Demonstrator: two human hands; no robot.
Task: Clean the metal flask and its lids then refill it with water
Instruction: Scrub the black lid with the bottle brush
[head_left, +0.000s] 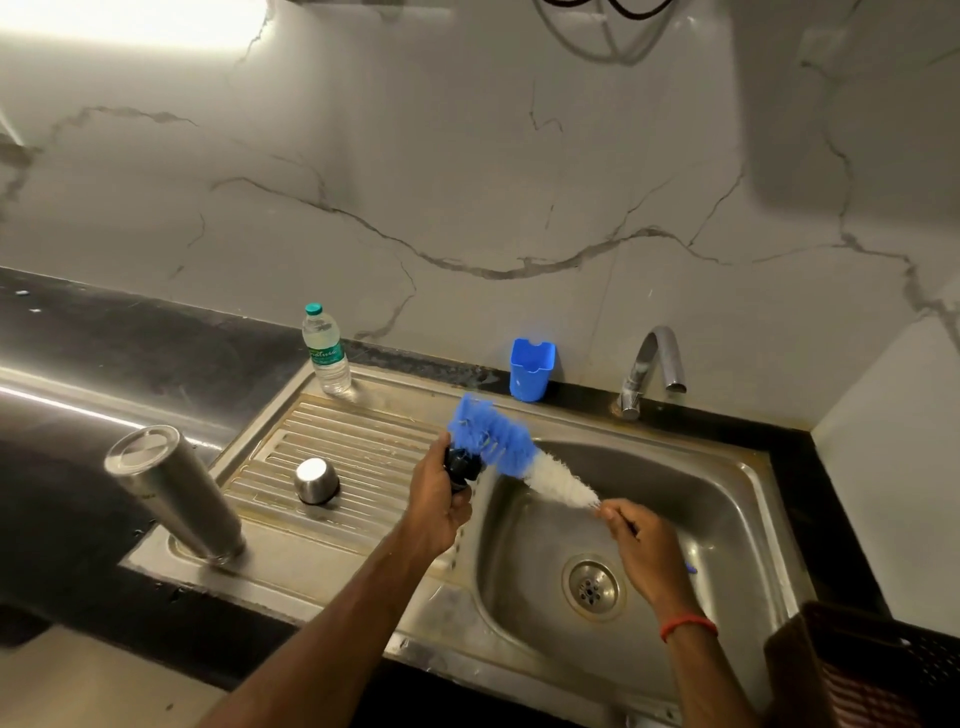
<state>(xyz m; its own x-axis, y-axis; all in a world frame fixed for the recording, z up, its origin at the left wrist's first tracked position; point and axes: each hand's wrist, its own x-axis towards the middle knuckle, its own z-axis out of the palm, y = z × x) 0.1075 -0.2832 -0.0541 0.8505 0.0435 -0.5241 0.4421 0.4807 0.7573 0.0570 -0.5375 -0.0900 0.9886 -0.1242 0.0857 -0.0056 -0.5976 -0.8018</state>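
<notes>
marble-veined wall tiles rise behind a dark countertop (130, 338), into which a steel sink (727, 499) with a ribbed drainboard (358, 441) is set. we stand over the basin, both our bare hands above it. our left hand (439, 501) is wrapped around a small dark lid (461, 466), held at the basin's left rim. our right hand (647, 551) is closed on the thin handle of a bottle brush (519, 457), pinching it just below the white bristles; a red thread band circles that wrist. the brush slants up and to the left, its blue bristle end pressed against the dark lid.

the metal flask (174, 491) stands mouth-down at the near left corner of the drainboard, its base up; it looks tilted in our wide view. a small steel cup lid (317, 480) sits upside down on the ribs, between the flask and our left hand and apart from both.

at the back edge, a clear plastic water bottle (326, 349) with a green cap stands upright, a blue plastic holder (531, 369) sits against the wall, and a curved tap (652, 369) arches toward the basin, with no water running. the drain (592, 587) lies near our right wrist. a dark woven basket (872, 670) fills the lower right corner.
</notes>
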